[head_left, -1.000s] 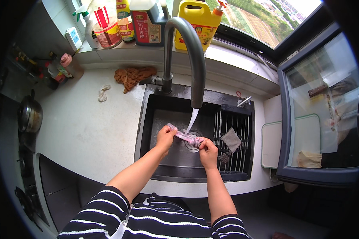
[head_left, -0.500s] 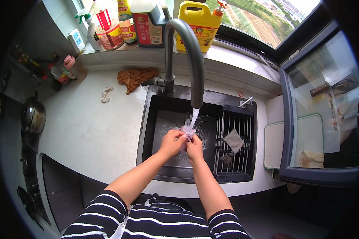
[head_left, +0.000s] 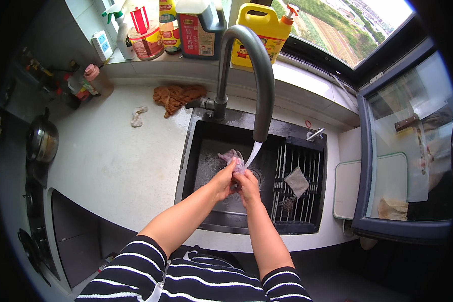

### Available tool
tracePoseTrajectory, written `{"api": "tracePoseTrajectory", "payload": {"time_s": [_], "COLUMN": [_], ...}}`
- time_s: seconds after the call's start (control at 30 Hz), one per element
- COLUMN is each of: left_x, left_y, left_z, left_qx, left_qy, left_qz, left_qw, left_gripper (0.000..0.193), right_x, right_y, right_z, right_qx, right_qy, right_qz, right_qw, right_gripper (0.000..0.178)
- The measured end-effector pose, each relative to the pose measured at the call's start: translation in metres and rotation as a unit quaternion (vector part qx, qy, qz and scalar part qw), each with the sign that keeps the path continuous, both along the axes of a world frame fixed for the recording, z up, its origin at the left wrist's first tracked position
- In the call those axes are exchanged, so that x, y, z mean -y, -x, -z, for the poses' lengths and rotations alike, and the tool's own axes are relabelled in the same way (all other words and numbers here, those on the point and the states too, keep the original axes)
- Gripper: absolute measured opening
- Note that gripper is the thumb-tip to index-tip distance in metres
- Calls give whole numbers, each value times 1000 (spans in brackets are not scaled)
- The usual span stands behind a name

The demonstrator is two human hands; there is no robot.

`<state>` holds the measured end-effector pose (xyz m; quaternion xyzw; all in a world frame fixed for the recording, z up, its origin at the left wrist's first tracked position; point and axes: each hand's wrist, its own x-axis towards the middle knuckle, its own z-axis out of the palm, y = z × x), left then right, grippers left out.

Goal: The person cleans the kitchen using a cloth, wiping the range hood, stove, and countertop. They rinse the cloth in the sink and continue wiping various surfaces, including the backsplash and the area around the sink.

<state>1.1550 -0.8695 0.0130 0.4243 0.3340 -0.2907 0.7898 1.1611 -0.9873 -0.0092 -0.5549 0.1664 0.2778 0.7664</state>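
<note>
Over the dark sink [head_left: 185, 161], both my hands are closed on a thin, limp, pale-pink piece [head_left: 229, 155] that looks partly see-through; whether it is a glove, bag or cloth I cannot make out. My left hand [head_left: 223, 181] grips it with the thumb on top. Close against it, my right hand [head_left: 248, 187] pinches the near end, its fingertips partly hidden. One loose end of the piece spreads out beyond my left hand. Water runs from the grey curved faucet [head_left: 266, 85] onto the piece beside my right fingers.
A rack [head_left: 309, 201] in the sink's right side holds a grey scouring pad [head_left: 296, 182] and a dark wire scrubber [head_left: 287, 203]. A brown rag [head_left: 176, 98] and a small white cloth [head_left: 139, 116] lie on the counter. Bottles and a yellow jug [head_left: 259, 35] line the sill; an open window pane [head_left: 363, 166] juts in at right.
Both hands have shifted their hold, and one end of the pink piece now fans out to the far left. The whole view has shifted slightly.
</note>
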Motion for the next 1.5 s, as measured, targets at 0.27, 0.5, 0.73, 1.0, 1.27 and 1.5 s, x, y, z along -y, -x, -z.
{"api": "tracePoseTrajectory", "payload": {"time_s": [0.27,0.5,0.73,1.0,1.27,1.5], "left_x": [-91,-137,-59,-3,3,-15], "left_y": [-56,-104,-37,51,65,65], "left_z": [-11,-52,-30,36,-7,-36], "left_qx": [214,265,239,-25,13,-15], "left_qy": [-516,-420,-317,47,-31,38], "left_qz": [-124,-198,-186,-189,-135,119], "left_qw": [820,845,899,981,990,992], "left_gripper": [76,72,82,45,61,67], "right_x": [-8,-2,21,46,4,-7], "right_y": [-5,4,16,13,48,27], "right_z": [14,-1,-25,-10,33,-15], "right_qx": [202,282,300,161,-86,82], "right_qy": [229,418,363,6,-295,-53], "right_qz": [-6,-40,-129,13,157,1], "right_qw": [952,863,873,987,939,995], "right_gripper": [24,30,28,37,45,21]}}
